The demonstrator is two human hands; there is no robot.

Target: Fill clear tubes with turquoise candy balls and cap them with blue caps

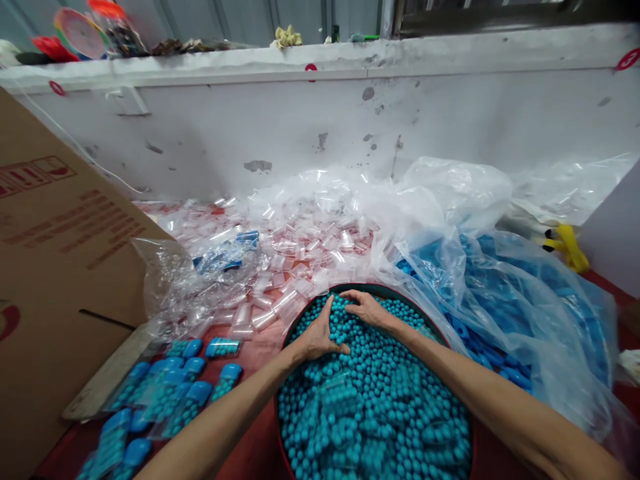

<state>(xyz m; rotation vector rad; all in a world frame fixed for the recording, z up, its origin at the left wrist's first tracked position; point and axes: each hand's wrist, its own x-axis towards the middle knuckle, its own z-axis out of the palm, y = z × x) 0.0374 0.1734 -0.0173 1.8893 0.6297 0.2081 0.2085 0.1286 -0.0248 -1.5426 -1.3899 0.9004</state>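
A round tub with a red rim (284, 427) is full of small turquoise beads (395, 373). Inside its far left part is my left hand (319, 337), thumb stretched apart from the fingers over the beads. Facing it, my right hand (369, 310) rests at the far edge with fingers extended and parted, touching beads. I see nothing held in either hand. Several clear tubes filled with beads (340, 397) lie half sunk in the nearer part of the tub. Just beyond the rim, empty clear tubes (290, 303) are scattered on the red surface.
Filled tubes with blue caps (175, 387) lie at the left, beside a cardboard box (65, 267). A crumpled clear bag (175, 287) holds a few blue pieces. At the right, a large plastic bag (530, 313) contains blue parts. A white wall (200, 140) stands behind.
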